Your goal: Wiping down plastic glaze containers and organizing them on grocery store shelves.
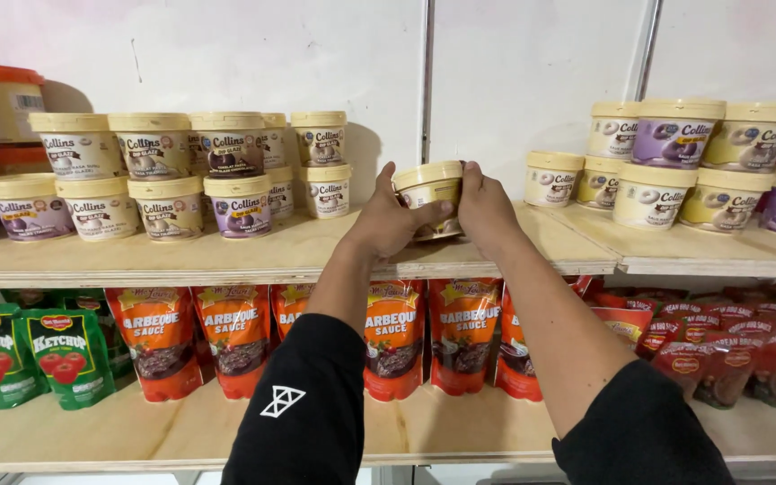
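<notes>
A view from above the person's arms, facing plain plywood shelving against a white wall. Both hands meet at the middle of the upper shelf [226,260], a pale, smooth wooden board with a raw layered edge. Between them is a small round tub [428,191], slightly tapered, with a matte cream-yellow lid and a glossy printed paper wrap in cream and brown; it sits tilted a little, at or just above the shelf surface, in the open gap between two groups of similar tubs. The left hand [388,220] wraps the tub from the left, thumb across its front, its grip closed on the tub. The right hand [485,208] curls over the tub's right side and lid edge, grip likewise closed on it. Both forearms are bare below black fabric sleeves; the left sleeve [303,413] bears a small white geometric mark. To the left stands a stacked row of cream tubs [154,175], two high, with the same lids and brown or purple labels. To the right, on an adjoining board, more tubs [675,162] are stacked, some with lilac walls. On the lower shelf [181,431] stand soft, shiny stand-up pouches: orange-red sauce pouches [231,337] in a row, green pouches [65,355] showing tomatoes at the left, and darker red pouches [729,355] leaning at the right.
</notes>
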